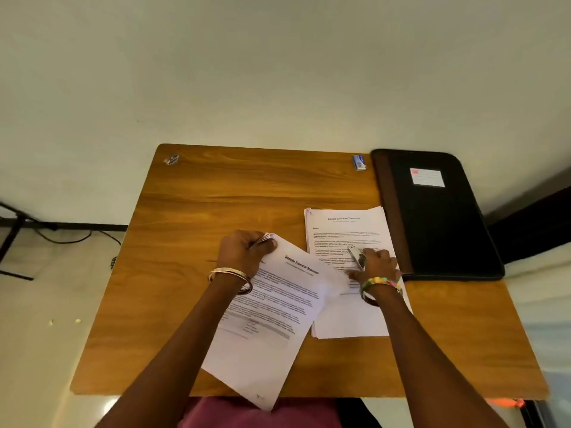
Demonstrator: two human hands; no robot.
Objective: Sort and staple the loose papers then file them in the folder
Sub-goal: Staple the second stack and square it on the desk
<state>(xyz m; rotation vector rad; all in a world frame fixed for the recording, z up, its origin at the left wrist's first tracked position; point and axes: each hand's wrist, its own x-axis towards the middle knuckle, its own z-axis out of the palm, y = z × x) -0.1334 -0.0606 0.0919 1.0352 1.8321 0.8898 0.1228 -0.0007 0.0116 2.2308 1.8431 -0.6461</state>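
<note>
On the brown wooden tabletop (247, 186), the left hand (244, 251) pinches the white printed papers' (272, 307) corner and the right hand (375, 264) grips a small silver stapler (357, 257), so loosely squared pages could slip and get stapled crooked, far from the black folder (438, 217).

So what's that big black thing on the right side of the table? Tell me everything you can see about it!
It is a black folder, flat and closed, lying at the far right of the wooden table, partly sticking out past the table's right edge. It looks like soft, dull material with rounded corners and a brownish strip along its left side. A small white label with a red mark sits near its top. The stack of papers lies right beside its left side; neither hand touches it.
</note>
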